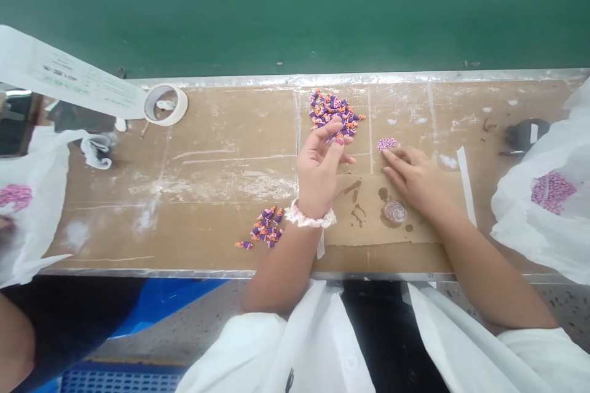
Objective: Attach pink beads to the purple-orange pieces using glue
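My left hand [319, 169], with a frilly scrunchie [311, 216] at its wrist, is raised just below a heap of small purple-and-orange figures [332, 109]. Thumb and index finger are bent together in a pinch; anything between them is too small to make out. My right hand [415, 181] rests on the table with fingers stretched out, the index fingertip at the edge of a little pile of pink-and-white bits [387, 143]. Below it, a small clear cup [395, 212] stands on a taped-down sheet [369, 236] with wet-looking spots. A second, smaller group of figures [267, 228] lies left of my left forearm.
A roll of white tape [166, 104] lies at the back left beside a long white box [78, 77]. White plastic bags with pink bits sit at the left [48, 190] and right [530, 196]. A dark round object [525, 135] is at the right. Another person's leg shows at lower left.
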The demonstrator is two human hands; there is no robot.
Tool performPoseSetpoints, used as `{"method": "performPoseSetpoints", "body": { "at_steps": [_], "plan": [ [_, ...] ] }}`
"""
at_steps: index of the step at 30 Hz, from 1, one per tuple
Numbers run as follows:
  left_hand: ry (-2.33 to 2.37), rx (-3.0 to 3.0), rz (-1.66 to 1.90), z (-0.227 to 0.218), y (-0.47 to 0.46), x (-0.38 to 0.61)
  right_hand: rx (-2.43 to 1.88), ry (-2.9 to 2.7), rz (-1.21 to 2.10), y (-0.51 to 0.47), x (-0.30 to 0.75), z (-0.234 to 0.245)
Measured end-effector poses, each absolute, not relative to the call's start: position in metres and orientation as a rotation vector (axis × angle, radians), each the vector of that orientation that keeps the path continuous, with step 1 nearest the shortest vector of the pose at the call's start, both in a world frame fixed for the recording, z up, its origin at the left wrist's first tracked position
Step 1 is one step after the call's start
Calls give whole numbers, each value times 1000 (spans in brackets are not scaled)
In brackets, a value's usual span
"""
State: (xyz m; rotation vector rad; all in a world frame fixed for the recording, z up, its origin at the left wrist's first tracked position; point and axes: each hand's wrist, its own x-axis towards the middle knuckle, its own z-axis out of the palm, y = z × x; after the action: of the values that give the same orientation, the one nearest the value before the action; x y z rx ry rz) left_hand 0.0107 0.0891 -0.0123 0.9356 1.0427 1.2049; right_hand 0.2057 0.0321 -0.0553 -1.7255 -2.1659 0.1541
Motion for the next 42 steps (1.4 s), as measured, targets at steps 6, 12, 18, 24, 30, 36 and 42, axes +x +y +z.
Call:
{"method": "performPoseSetpoints", "body": {
  "at_steps": [6,12,18,24,30,36,42],
  "plan": [
    [987,922,1179,-12,86,9,-1703,-2037,161,28,210,-54],
    [962,934,1097,-7,77,16,-1763,-1932,190,33,209,-56],
    [856,1021,794,-9,62,29,-1715,-1822,305,31,210,-44],
    [734,953,585,-22,50,36,-1353,-1569,556,9,208,-22],
    [701,851,597,-22,48,37,-1256,-1642,530,4,208,-21],
    [698,850,580,-18,50,34,-1238,-1712,374,3,209,-16],
    [654,850,615,-17,49,36,-1207,-1670,415,2,206,-14]
  ]
}}
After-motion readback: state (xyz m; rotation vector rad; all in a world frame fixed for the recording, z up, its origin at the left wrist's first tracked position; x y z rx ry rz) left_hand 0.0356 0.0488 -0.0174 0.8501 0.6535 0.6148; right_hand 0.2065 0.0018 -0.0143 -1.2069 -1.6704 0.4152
